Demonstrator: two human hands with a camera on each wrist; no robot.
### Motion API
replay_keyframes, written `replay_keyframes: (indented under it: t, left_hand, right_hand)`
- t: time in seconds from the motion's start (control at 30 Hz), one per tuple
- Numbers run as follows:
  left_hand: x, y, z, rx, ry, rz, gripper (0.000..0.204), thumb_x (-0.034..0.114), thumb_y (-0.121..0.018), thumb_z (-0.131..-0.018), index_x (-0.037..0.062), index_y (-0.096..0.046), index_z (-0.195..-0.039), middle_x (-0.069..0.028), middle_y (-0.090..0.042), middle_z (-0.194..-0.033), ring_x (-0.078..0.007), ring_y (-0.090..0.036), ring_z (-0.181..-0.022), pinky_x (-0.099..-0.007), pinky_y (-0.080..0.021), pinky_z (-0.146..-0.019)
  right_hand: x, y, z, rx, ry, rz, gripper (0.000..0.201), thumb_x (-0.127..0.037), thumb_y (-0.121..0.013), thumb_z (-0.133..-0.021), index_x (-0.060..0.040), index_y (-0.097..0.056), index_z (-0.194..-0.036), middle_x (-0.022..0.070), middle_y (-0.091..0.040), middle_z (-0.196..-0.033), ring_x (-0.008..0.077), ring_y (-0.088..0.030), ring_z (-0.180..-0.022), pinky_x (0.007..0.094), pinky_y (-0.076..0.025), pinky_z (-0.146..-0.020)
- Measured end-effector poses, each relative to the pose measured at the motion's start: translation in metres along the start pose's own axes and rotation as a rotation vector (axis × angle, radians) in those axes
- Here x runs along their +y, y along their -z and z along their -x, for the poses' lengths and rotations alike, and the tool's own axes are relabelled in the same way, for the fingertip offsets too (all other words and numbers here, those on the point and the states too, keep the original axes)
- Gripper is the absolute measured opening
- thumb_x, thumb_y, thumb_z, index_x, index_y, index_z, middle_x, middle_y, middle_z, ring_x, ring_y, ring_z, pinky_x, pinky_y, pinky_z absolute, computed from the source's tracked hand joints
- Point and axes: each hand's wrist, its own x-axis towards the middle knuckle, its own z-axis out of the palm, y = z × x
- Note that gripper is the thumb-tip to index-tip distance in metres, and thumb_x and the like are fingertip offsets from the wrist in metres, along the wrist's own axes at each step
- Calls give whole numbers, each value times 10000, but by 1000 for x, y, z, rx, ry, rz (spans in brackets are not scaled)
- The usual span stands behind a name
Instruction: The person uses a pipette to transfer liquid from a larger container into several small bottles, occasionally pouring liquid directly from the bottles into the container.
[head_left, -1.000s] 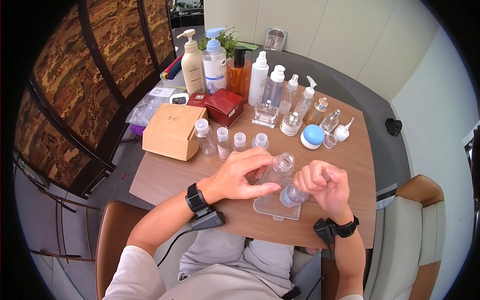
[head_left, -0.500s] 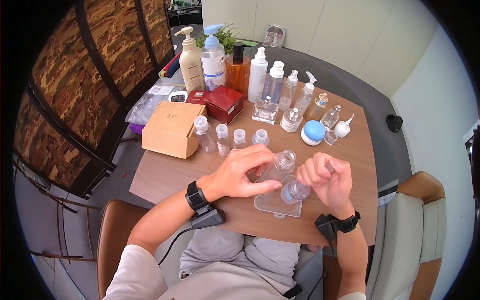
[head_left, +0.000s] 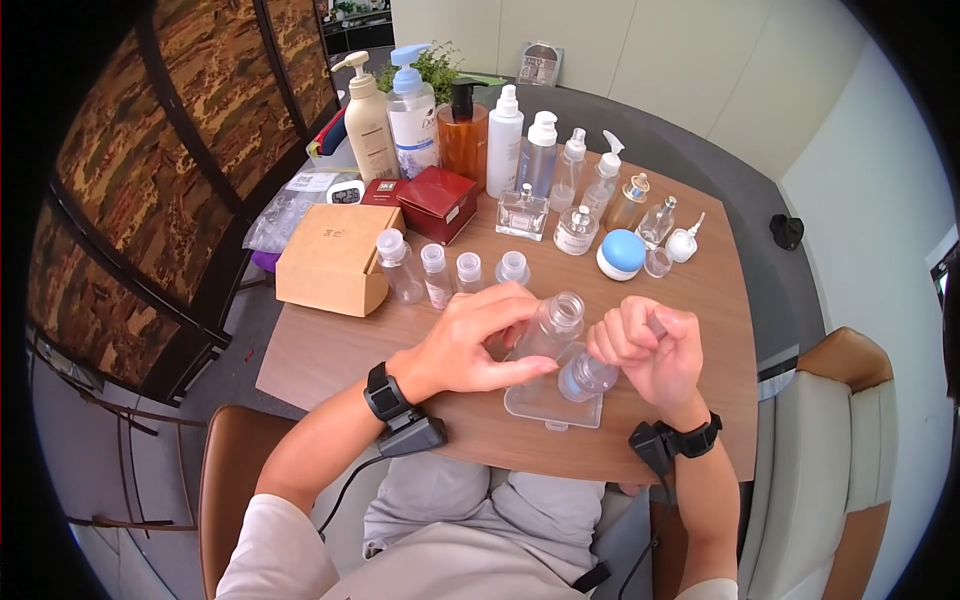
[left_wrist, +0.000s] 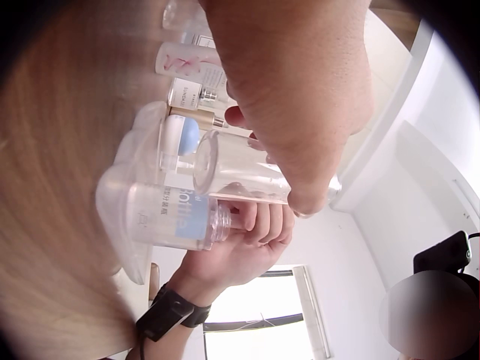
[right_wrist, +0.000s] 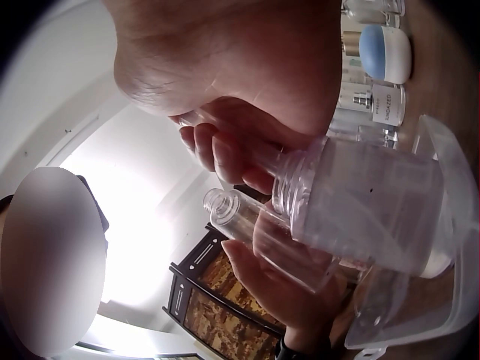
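My left hand (head_left: 468, 345) grips a clear, uncapped bottle (left_wrist: 240, 169), tilted, its threaded mouth up. Beside it a second clear bottle (head_left: 587, 378) with a blue label stands uncapped on a clear plastic tray (head_left: 535, 407). Fingers curled, my right hand (head_left: 650, 352) is over that bottle's mouth and holds a slim translucent tube (right_wrist: 262, 156), like a dropper, whose lower end goes into the neck. Most of the tube is hidden by the fingers. The two bottles are close together, the gripped one higher than the standing one.
Several small capped bottles (head_left: 397, 268) stand beyond my left hand, near a cardboard box (head_left: 330, 262) and a dark red box (head_left: 437, 205). Tall pump bottles (head_left: 412, 130) line the back. A blue-lidded jar (head_left: 621, 255) and a perfume bottle (head_left: 522, 215) are farther right.
The head view has shifted slightly. Both hands keep nearly the same pose, the left still around its bottle and the right over the labelled one.
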Motion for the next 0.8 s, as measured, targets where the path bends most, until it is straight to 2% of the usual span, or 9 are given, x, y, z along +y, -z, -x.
replay_keyframes:
  t: [0.33,0.8]
  left_hand:
    - [-1,0,0,2,-21,-29,485,180,-853,-725,9,-661,-1137,-52,-614,-875,-112,-531,-591,-251,-431,-492]
    - [0,1,-1,-6,-19,-45,488,187,-854,-719,-2,-661,-1125,-55,-610,-870,-114,-535,-592,-252,-430,-493]
  right_hand:
    - [0,1,0,1,-3,17,380,-382,-328,-970,-141,-307,-677,-19,-291,-593,132,-273,-556,298,-302,-609]
    - [0,1,0,-5,-4,20,369,-371,-333,-960,-140,-309,-673,-16,-295,-593,132,-272,-557,301,-307,-613]
